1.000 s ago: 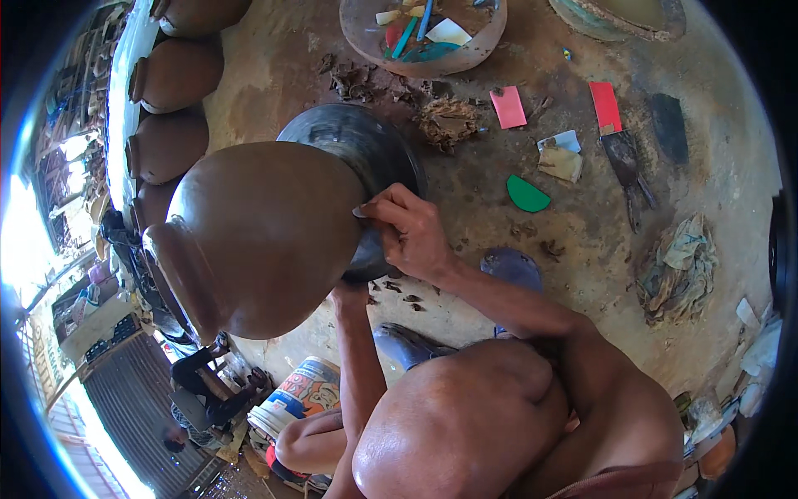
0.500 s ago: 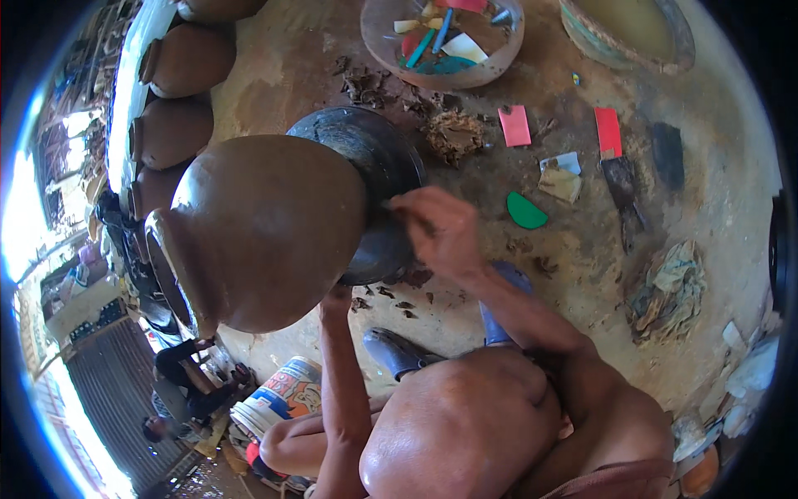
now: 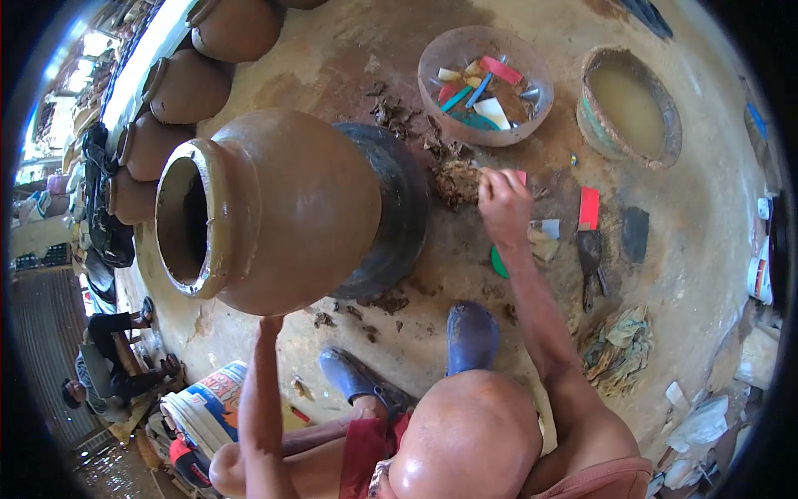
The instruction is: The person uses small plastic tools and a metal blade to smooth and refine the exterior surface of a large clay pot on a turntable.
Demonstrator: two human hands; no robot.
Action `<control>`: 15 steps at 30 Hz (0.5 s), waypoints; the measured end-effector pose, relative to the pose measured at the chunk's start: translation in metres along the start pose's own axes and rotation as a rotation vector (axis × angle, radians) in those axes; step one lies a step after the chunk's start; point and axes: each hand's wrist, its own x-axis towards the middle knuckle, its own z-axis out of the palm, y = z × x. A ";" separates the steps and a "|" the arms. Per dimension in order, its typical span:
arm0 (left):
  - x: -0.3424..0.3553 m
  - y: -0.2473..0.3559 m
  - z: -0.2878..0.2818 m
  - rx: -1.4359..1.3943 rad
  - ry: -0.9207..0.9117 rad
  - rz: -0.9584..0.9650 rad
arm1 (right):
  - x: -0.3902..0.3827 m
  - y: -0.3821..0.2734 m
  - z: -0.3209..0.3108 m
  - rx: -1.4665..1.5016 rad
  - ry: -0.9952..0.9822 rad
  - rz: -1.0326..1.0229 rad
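Observation:
A large brown clay pot (image 3: pixel 303 200) lies toward the left in view, its thick-rimmed mouth facing left. Its base meets a dark round stand (image 3: pixel 407 212). My left hand (image 3: pixel 270 323) is at the pot's near side; its fingers are hidden behind the pot wall, so its grip does not show. Away from the pot, my right hand (image 3: pixel 505 200) is closed in a pinch, with something small and pale at the fingertips that I cannot make out. It is beside a heap of wet clay scraps (image 3: pixel 457 181).
A clear basin (image 3: pixel 432 62) holds coloured scraper pieces. Beyond my right hand stands a tub of murky water (image 3: pixel 588 125). Red (image 3: pixel 588 208) and dark (image 3: pixel 635 235) flat pieces and a crumpled rag (image 3: pixel 619 349) lie right. Several pots (image 3: pixel 189 87) line the left; a person (image 3: pixel 104 366) sits lower left.
My right hand has moved from the stand beside the pot's base out to the right, near the clay scraps. The view has shifted, and more of the pot's mouth shows.

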 end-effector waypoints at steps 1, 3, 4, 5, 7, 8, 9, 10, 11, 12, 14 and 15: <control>-0.004 0.013 -0.016 -0.023 -0.041 -0.075 | 0.001 -0.005 0.000 0.005 -0.015 0.030; -0.044 0.041 -0.049 -0.074 -0.102 -0.268 | -0.004 -0.029 -0.005 0.088 0.069 0.100; -0.031 0.055 -0.012 -0.063 -0.028 -0.339 | -0.004 -0.021 -0.011 0.058 0.107 0.059; -0.013 0.088 0.033 -0.047 0.045 -0.410 | 0.001 -0.011 -0.020 0.035 0.152 0.023; -0.010 0.152 0.029 0.293 -0.099 -0.503 | -0.005 0.018 -0.005 -0.127 -0.077 -0.011; -0.020 0.184 0.025 0.401 -0.142 -0.491 | -0.010 0.009 -0.006 -0.069 -0.064 0.041; -0.022 0.211 0.019 0.508 -0.185 -0.459 | -0.006 -0.001 -0.012 -0.020 -0.034 0.083; -0.031 0.219 0.013 0.535 -0.183 -0.432 | -0.006 -0.010 -0.015 0.027 -0.022 0.139; -0.051 0.226 0.009 0.571 -0.202 -0.474 | -0.016 -0.024 -0.015 0.084 -0.049 0.192; -0.064 0.235 0.004 0.609 -0.230 -0.509 | -0.023 -0.039 -0.019 0.133 -0.069 0.248; -0.062 0.254 0.004 0.661 -0.302 -0.519 | -0.023 -0.032 -0.026 0.219 -0.085 0.219; -0.057 0.256 0.002 0.566 -0.251 -0.487 | -0.018 -0.022 -0.026 0.173 -0.145 0.221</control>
